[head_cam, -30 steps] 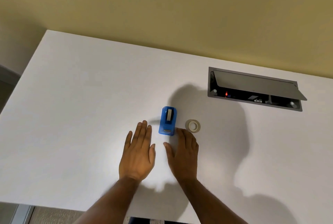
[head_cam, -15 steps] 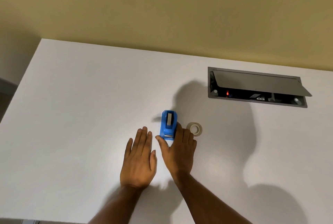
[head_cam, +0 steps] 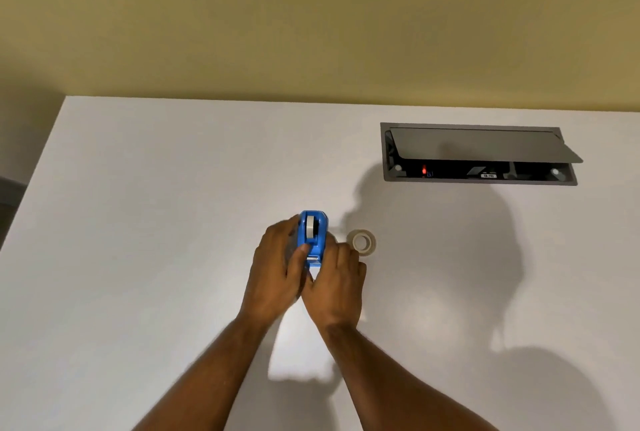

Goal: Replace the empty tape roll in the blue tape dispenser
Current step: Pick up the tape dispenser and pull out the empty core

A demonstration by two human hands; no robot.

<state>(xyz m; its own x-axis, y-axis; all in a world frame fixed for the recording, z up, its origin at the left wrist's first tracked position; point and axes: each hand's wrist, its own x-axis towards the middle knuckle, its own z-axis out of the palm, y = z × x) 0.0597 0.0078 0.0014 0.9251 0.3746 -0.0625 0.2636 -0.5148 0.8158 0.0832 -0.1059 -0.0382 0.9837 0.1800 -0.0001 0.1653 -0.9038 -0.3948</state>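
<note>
On the white table (head_cam: 138, 222): one blue tape dispenser (head_cam: 313, 238), one loose tape roll (head_cam: 362, 241), one grey cable box (head_cam: 478, 153) near far right edge, two hands.

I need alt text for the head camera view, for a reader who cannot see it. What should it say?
Two bare hands, left hand and right hand, grip a blue tape dispenser from both sides on a white table. A loose tape roll lies flat just right of it, and farther right an open cable hatch is set into the table below a yellow wall.
</note>
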